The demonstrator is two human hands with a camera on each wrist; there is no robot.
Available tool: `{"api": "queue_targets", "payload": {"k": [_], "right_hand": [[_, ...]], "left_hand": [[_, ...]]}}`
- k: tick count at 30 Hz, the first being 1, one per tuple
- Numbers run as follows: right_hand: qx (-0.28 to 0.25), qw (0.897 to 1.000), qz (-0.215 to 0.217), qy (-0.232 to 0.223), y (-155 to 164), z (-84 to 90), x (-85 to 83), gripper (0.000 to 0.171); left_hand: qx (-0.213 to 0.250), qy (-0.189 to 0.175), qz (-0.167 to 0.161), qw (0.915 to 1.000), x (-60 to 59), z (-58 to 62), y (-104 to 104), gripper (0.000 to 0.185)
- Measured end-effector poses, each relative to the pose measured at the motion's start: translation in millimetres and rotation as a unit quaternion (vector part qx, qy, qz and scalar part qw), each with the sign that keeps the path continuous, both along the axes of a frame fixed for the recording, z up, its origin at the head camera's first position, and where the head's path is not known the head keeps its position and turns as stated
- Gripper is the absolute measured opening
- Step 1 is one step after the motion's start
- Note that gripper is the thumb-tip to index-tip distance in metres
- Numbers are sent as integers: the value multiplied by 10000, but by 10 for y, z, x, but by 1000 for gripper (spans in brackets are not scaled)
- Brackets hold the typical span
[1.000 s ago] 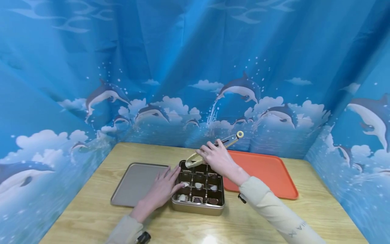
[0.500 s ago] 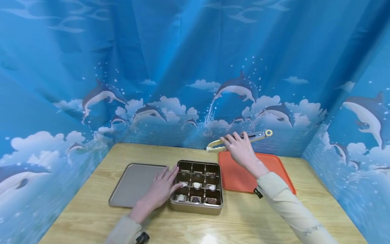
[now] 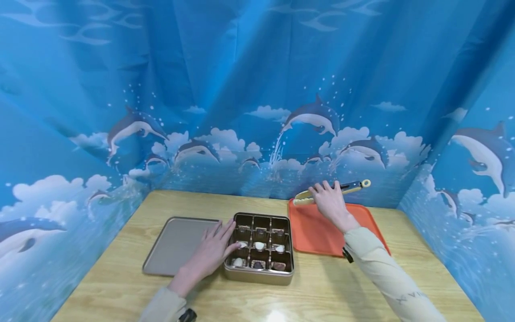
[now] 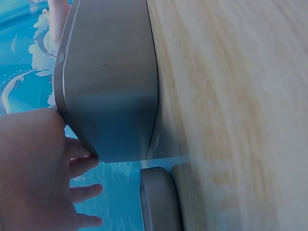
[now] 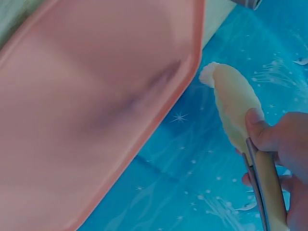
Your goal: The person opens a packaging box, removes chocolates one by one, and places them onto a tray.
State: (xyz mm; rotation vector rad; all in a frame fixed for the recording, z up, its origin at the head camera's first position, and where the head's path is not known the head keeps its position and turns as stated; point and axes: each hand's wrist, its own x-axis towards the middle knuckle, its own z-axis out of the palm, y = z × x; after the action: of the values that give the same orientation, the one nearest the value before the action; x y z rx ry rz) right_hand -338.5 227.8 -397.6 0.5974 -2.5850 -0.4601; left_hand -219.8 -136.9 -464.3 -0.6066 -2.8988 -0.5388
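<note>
- My right hand (image 3: pixel 331 203) is clamped round the tongs (image 5: pixel 236 106), thumb on one side; the tongs lie aslant, tips to my left and ringed end to my right, raised above the desk (image 3: pixel 233 304).
- The tips hang by the far left corner of the red tray (image 3: pixel 322 232); whether over it or just behind its edge, I cannot tell; a whitish bit (image 5: pixel 208 74) shows at their end, part of the tongs or something held, I cannot tell which.
- My left hand (image 3: pixel 213 248) rests along the left side of the box (image 3: pixel 259 278), fingers straight and apart; the thumb reaches over the rim, and the fingers touch near the far left corner.
- The box stands on the desk, between the red tray and the grey tray (image 3: pixel 177 246); it has three rows of three compartments.
- White pieces (image 3: pixel 259 246) fill the middle row; the near row has, left to right, a white one, a dark piece (image 3: pixel 258 265) and a brown piece (image 3: pixel 279 266); the far row is too dim to make out.
- A blue cloth (image 3: pixel 241 67) printed with dolphins hangs behind the desk; my sleeves (image 3: pixel 386 268) are pale.
</note>
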Motion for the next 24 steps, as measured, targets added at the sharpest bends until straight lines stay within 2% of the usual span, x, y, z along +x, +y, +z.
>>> {"api": "queue_targets", "payload": {"k": [9,15,19,24], "right_hand": [[489,9956,-501,-623,2,-81,-81,27],[494,9940,-526,-825,0,-113,-94,28],[389,9959,-484,-652,32,-124,-73,33],[151,9998,-154,-12,71,-132,-38,43]], "left_hand": [[9,42,7,10000,-13,-3,10,69],[-19,60,12,10000,-7,-18,10,70],[-46,60,11,10000,-5,-27,7,70],[-21,77,29,10000,-12,-29,1,69]]}}
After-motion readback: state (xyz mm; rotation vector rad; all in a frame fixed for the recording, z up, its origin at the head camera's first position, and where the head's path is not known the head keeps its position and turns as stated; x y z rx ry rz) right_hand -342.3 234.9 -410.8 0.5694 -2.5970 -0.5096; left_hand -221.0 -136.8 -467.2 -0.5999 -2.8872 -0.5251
